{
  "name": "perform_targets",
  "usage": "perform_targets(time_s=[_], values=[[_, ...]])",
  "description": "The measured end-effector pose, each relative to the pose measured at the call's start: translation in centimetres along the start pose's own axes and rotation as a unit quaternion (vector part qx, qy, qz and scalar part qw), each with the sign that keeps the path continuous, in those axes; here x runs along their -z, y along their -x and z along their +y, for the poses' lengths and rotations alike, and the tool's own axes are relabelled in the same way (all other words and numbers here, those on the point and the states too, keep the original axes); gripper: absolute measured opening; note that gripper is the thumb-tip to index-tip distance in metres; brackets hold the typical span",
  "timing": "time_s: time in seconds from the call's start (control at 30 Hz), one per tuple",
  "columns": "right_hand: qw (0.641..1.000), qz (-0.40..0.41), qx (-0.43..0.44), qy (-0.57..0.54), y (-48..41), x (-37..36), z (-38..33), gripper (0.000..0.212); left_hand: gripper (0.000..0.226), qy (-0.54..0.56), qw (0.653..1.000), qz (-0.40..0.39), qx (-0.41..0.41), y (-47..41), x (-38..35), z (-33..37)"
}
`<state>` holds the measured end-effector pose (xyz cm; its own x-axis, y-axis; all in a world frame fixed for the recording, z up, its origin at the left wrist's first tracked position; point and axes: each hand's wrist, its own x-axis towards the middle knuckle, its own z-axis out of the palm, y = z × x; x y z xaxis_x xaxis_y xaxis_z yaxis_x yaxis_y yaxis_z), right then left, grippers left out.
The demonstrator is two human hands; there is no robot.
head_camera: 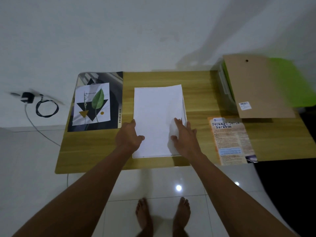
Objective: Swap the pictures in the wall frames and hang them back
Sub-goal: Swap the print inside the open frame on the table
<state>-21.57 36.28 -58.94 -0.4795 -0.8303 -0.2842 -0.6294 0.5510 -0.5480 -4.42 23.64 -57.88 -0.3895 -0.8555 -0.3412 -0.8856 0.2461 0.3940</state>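
Note:
A white picture frame (136,155) lies flat in the middle of the wooden table (95,151), with a white sheet (156,113) lying on it, blank side up and slightly skewed. My left hand (129,135) rests on the frame's left edge, thumb on the sheet. Over on the sheet's right side my right hand (185,136) presses down with spread fingers, and the paper bulges a little by the thumb. A leaf print (92,104) lies on a dark poster (116,82) at the table's left. On the right lies an orange leaflet (230,139).
A brown backing board (256,86) leans on a green-lidded box (294,82) at the back right. A black charger and coiled cable (46,106) lie on the floor to the left. The white wall stands right behind the table. My bare feet (162,218) stand on white tiles.

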Motion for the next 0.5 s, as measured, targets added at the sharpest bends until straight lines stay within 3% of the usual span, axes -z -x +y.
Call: perform_targets(time_s=[0.23,0.4,0.5], values=[[0.990,0.098,-0.023,-0.102,-0.3,1.3,-1.0,0.055,0.083,0.008,1.000,0.007,0.007,0.2,0.0,0.3],[0.978,0.122,-0.052,-0.162,-0.9,1.8,-0.9,0.064,0.081,0.003,1.000,0.027,0.000,0.4,-0.2,0.4],[0.958,0.132,-0.101,-0.232,-1.8,2.5,-0.7,0.059,0.082,0.006,1.000,0.028,-0.001,0.3,-0.2,0.3]])
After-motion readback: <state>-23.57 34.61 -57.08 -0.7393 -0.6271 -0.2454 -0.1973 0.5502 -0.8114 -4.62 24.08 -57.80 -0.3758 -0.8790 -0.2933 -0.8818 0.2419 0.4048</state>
